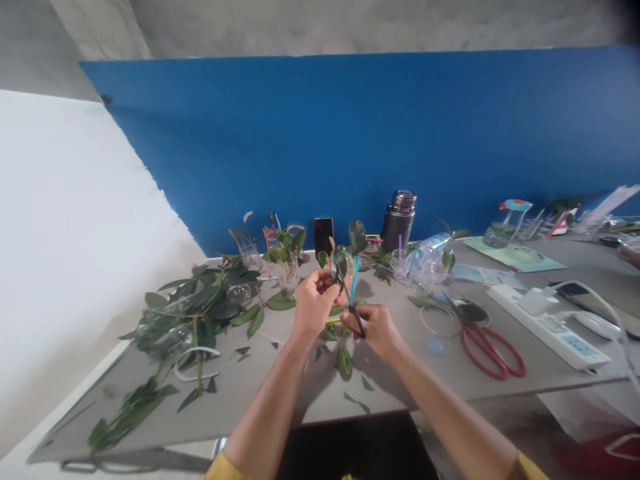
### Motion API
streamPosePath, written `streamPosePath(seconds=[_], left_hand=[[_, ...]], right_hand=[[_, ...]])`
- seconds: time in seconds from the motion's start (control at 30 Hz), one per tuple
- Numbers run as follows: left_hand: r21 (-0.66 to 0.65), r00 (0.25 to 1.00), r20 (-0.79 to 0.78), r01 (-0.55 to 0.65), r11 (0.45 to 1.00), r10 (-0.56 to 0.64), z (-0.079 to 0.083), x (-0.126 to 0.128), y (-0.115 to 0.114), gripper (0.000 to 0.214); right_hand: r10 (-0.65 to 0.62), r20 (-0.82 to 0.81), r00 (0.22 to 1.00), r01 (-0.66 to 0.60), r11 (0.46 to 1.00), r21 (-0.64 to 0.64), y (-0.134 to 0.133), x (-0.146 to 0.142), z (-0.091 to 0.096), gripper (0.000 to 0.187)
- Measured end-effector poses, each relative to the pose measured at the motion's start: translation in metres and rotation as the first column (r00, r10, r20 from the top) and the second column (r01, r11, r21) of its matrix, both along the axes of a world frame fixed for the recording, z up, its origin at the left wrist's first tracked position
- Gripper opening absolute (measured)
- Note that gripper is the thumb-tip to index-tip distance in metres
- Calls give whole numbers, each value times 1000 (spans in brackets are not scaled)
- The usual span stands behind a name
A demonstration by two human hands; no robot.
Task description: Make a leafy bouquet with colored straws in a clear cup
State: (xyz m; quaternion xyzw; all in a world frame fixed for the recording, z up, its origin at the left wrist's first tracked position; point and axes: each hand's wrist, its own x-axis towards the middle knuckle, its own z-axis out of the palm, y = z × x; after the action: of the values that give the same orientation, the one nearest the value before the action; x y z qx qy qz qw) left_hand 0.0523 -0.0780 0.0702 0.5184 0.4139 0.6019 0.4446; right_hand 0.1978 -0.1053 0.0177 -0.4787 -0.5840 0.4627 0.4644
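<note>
My left hand (315, 303) pinches a dark green leaf (338, 261) above the middle of the table. Wrapped round the handles of black scissors (357, 323), my right hand (377, 328) is just to the right and a little lower. The scissor blades point up at the leaf and overlap it in this view; whether they cut into it I cannot tell. Blue and orange straws (355, 279) stand just behind my hands. Below them lie a leafy sprig (344, 361) and small cut leaf pieces (367, 383).
A heap of leafy branches (205, 300) covers the left side. Red-handled scissors (493, 350) and a white power strip (550, 327) lie at right. Along the back stand plastic cups (249, 252), a phone (323, 235) and a dark thermos (399, 221), before a blue partition (300, 133).
</note>
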Motion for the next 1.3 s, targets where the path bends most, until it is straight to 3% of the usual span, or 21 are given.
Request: streamPosePath(seconds=[0.13, 0.27, 0.37, 0.43, 0.53, 0.6, 0.67, 0.8, 0.93, 1.07, 1.2, 1.3], left_hand=[[-22, 993, -9, 114, 993, -114, 3, -8, 6, 25], [-61, 994, 92, 65, 996, -59, 12, -19, 18, 23], [-95, 979, 197, 76, 993, -56, 17, -22, 31, 31], [-118, 956, 277, 134, 984, -97, 20, -21, 39, 37], [-172, 882, 412, 320, 932, -227, 23, -17, 44, 39], [-191, 821, 479, 443, 876, -310, 22, -13, 45, 40], [-186, 785, 524, 485, 855, -331, 19, -10, 45, 38], [-172, 793, 575, 358, 918, -201, 10, -10, 53, 31], [-130, 795, 603, 171, 977, -59, 5, -19, 64, 34], [-71, 843, 537, 36, 997, 8, 4, -22, 65, 37], [-1, 919, 394, -26, 1000, 24, 1, -16, 61, 38], [40, 936, 336, -131, 991, 110, -3, -12, 62, 38]], right_hand=[[-19, 5, 1000, 19, 1000, 1, 7, 1, 6, 59], [16, 36, 999, -17, 1000, 15, 15, 4, 14, 63], [117, -82, 990, -117, 993, 0, 23, 5, 14, 65], [256, -250, 934, -268, 963, -15, 27, 5, 13, 68], [415, -462, 784, -477, 878, -21, 31, 5, 10, 72], [465, -528, 710, -563, 826, -30, 33, 5, 7, 75], [493, -555, 669, -617, 786, -46, 33, 6, 3, 78], [499, -574, 649, -648, 758, -73, 32, 8, -9, 78], [417, -460, 784, -511, 854, -97, 26, 10, -15, 75], [313, -289, 905, -342, 938, -51, 22, 9, -3, 78], [301, -209, 930, -314, 949, -33, 26, 0, 13, 78], [288, -213, 934, -306, 951, -55, 31, -7, 17, 79]])
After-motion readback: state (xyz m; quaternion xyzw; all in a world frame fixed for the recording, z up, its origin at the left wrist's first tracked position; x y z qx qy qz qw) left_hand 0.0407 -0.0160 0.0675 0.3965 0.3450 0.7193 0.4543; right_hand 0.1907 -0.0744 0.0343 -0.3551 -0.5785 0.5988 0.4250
